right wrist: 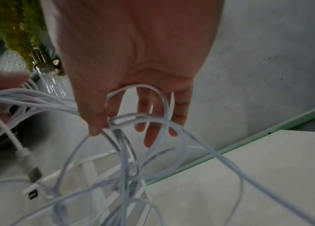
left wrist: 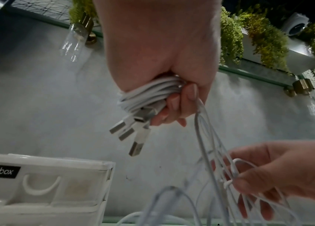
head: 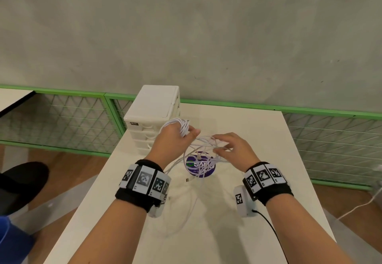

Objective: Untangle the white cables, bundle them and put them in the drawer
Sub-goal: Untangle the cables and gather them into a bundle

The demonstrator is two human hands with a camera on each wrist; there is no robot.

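From above, both hands hover over the tabletop [head: 258, 139] beside the closed drawer unit [head: 153, 117]: the left hand [head: 171, 137] grips a wound coil of the white cables [head: 203, 150], so bundling looks underway. At the left wrist, fingers [left wrist: 174, 102] clamp coil and plugs. At the right wrist, the right hand [right wrist: 129, 68] pinches loose loops, which next need feeding round.

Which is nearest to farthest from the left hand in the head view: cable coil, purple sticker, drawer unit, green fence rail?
From the left hand:
1. Cable coil: wound round its fingers, touching.
2. Drawer unit: just behind and left of it, on the table.
3. Purple sticker: on the tabletop, toward the right hand.
4. Green fence rail: beyond the table.
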